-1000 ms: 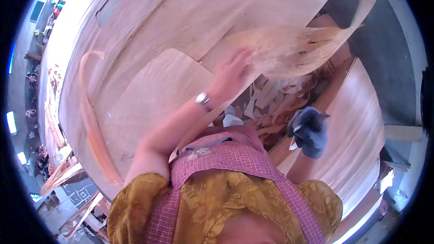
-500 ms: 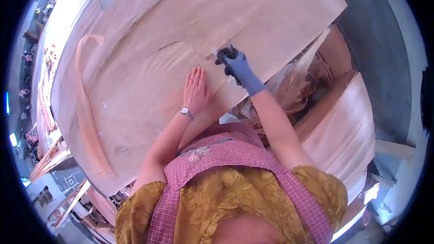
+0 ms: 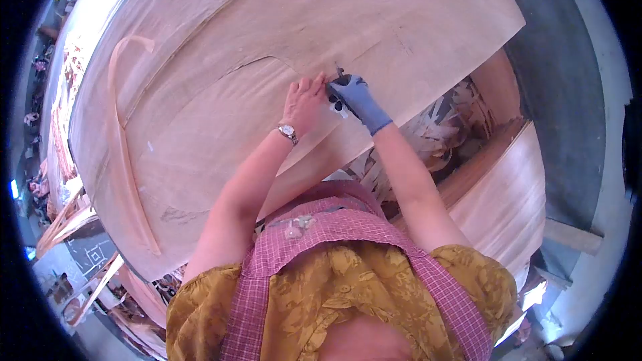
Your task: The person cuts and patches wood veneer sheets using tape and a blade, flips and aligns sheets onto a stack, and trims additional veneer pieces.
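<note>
A broad sheet of thin wood veneer [image 3: 227, 127] lies in front of me, with curved splits in its surface. My left hand [image 3: 305, 101], bare and with a watch [image 3: 287, 131] on the wrist, rests on the sheet with fingers stretched out. Its fingertips nearly meet my right hand [image 3: 354, 99], which wears a grey-blue glove with dark fingers. Those gloved fingers are closed round a small dark hand tool [image 3: 340, 75]; its exact kind is hidden by the grip. Small white bits show just below the glove's fingers.
A long narrow veneer strip [image 3: 120, 140] lies curved on the left of the sheet. Torn veneer scraps [image 3: 438, 130] fill the gap at the right, beside another stack of veneer [image 3: 501, 184]. Dark floor [image 3: 562, 93] extends along the far right.
My left hand has moved up and right, close to my right hand. The right hand has shifted slightly right. A pale strip over the scraps at the right no longer shows.
</note>
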The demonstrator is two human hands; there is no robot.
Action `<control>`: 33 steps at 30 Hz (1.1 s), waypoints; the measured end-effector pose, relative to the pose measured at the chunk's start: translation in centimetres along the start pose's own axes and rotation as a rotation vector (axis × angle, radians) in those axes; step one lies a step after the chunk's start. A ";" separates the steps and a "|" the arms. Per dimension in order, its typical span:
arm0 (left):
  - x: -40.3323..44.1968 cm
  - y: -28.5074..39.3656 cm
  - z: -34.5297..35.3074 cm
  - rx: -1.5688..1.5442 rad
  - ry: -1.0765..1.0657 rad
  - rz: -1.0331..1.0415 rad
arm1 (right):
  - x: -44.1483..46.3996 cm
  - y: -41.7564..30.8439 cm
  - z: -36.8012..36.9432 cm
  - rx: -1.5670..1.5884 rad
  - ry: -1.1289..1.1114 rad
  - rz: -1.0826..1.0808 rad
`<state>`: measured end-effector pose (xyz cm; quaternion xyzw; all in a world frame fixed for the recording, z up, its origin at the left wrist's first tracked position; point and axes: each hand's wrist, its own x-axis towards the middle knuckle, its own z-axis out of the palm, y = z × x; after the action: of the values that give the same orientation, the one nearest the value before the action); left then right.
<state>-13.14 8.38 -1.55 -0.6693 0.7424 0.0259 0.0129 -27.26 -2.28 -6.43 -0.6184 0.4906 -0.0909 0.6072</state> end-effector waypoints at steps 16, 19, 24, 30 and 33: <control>-8.1 4.2 -0.3 -0.389 0.042 -0.059 | -11.4 -3.2 -7.3 0.042 -0.202 0.186; -10.0 6.2 -0.9 -0.410 0.007 -0.086 | -12.4 -0.2 -4.8 0.265 -0.146 0.198; -9.6 5.6 -0.7 -0.403 -0.025 -0.122 | -12.2 2.0 -2.6 0.366 -0.031 0.148; -9.9 5.4 0.2 -0.384 -0.007 -0.134 | -11.7 3.0 -2.5 0.344 0.017 0.130; -9.9 5.5 0.4 -0.385 0.008 -0.115 | -12.0 2.1 -2.7 0.335 -0.012 0.104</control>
<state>-17.60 18.75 -1.30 -0.7008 0.6844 0.1639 -0.1168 -36.26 4.96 -1.73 -0.4828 0.4964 -0.1361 0.7085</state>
